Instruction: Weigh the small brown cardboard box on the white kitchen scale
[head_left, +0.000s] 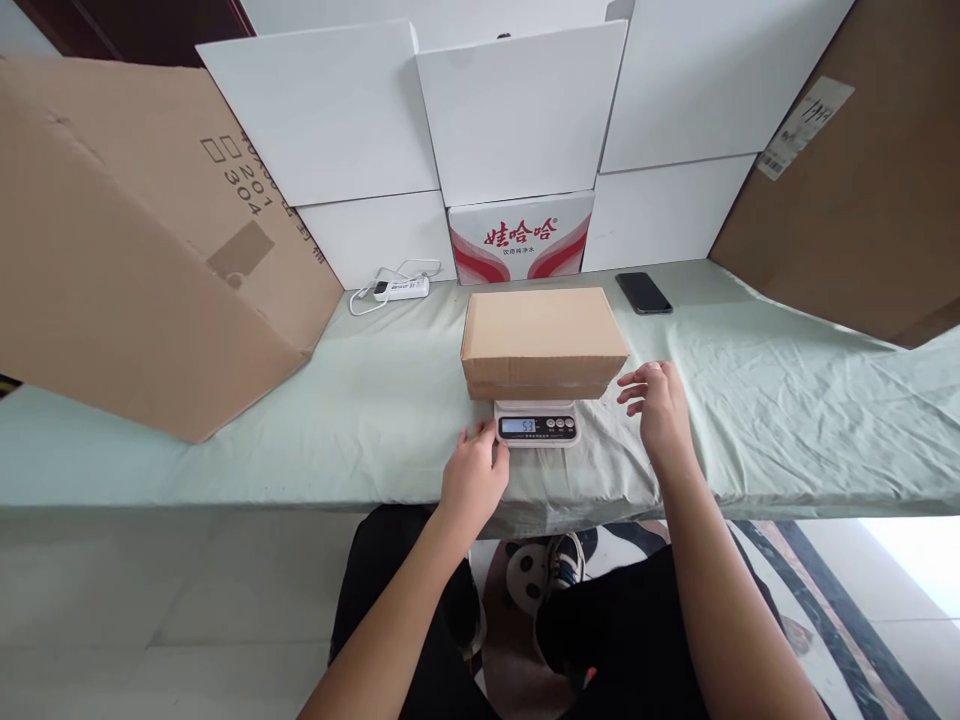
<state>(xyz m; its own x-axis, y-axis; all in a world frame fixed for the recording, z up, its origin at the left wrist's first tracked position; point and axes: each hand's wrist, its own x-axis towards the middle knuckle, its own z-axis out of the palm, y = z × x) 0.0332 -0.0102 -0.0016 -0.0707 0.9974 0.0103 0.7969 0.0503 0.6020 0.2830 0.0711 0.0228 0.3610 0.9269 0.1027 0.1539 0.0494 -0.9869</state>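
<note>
Two hands work at the near edge of the surface (315,440), which is covered in a pale green cloth, and both sit close to a small scale (537,423). Going left to right: a large brown carton (142,250) leans over the far left corner, and a white charger (401,288) with its cable lies along the far edge. The left hand (474,475) rests on the cloth with its fingertips touching the scale's left end, its grip loosely spread and holding nothing. The box (541,340) sits on top of the scale, closed, and is much wider than the platform beneath it, so it overhangs on both sides. The display shows a reading. The right hand (658,405) hovers just beside the box's right near corner, fingers spread, apart from it as far as I can tell. A phone (643,292) lies near the far edge.

The risk, I judge, is a false reading: fingers leaning on the scale or brushing the box would shift the number. A nudge to an overhanging end could also tip the box off, and the wrinkled cloth may let the scale rock.
</note>
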